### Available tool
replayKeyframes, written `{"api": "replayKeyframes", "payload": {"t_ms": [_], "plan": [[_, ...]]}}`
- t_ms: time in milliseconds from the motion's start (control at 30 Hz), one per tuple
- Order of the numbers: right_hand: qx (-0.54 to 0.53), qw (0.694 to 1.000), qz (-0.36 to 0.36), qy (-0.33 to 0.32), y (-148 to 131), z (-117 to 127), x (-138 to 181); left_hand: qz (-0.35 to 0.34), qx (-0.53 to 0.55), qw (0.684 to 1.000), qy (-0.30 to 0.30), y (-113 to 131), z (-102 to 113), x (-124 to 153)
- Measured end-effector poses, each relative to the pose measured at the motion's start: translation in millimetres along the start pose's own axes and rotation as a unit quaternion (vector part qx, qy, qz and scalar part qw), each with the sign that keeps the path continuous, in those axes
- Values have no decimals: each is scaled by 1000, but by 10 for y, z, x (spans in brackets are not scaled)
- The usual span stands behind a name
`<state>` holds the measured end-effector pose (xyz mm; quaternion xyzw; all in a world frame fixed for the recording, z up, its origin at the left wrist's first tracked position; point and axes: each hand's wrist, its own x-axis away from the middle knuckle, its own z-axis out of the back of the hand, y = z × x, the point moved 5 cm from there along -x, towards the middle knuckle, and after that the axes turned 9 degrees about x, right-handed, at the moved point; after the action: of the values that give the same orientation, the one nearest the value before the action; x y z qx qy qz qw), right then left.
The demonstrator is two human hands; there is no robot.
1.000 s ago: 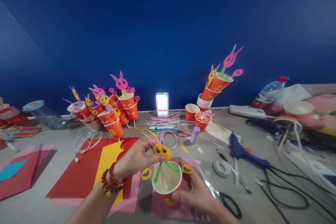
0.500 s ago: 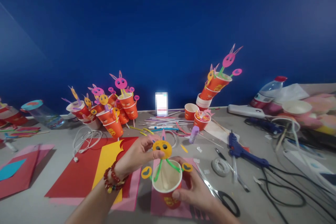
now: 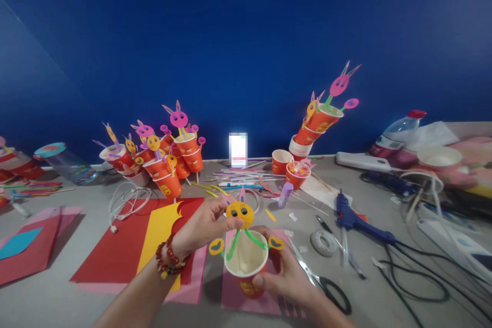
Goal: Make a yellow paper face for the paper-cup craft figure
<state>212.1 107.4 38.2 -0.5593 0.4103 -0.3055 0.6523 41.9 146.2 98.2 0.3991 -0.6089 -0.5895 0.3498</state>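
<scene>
My right hand [image 3: 282,274] is closed around the right side of a red paper cup [image 3: 251,287], thumb in front. The cup stands upright over a pink paper sheet [image 3: 230,294]. Green pipe cleaners [image 3: 255,240] rise from inside it, and yellow discs with dark hearts stick out at both sides of its rim. Above the rim, my left hand [image 3: 209,223] pinches a yellow paper bunny face [image 3: 245,214] with pink ears, thumb on its lower left edge. The fingers behind the face are partly hidden.
Scissors [image 3: 334,294], a roll of tape [image 3: 324,242] and a blue glue gun [image 3: 363,225] lie to the right. Red card [image 3: 111,251] lies at left. Decorated cups [image 3: 167,184] and a lit phone [image 3: 238,151] stand at the back. A purple glue stick [image 3: 285,195] is behind the cup.
The view has shifted slightly. The bunny face is turned a little more upright in my left hand. My right hand keeps its hold on the cup.
</scene>
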Motion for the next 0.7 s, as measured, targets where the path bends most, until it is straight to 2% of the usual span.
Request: {"api": "replayKeyframes", "payload": {"t_ms": [133,233,333,433,567,700], "plan": [[17,1000,7,-2,-40,-3,-10,-33,-48,998,14,65,-16,-2],[13,1000,-1,-5,-33,-10,0,-17,-28,999,6,84,-26,10],[-5,1000,0,9,-16,3,5,8,34,998,-45,81,-52,23],[-26,999,18,23,-6,26,-9,-17,78,992,-99,117,-75,24],[-66,995,24,66,59,79,-31,-36,42,987,-150,129,-145,12],[-83,988,16,127,137,133,-50,21,66,982,-176,-9,-325,-7]]}}
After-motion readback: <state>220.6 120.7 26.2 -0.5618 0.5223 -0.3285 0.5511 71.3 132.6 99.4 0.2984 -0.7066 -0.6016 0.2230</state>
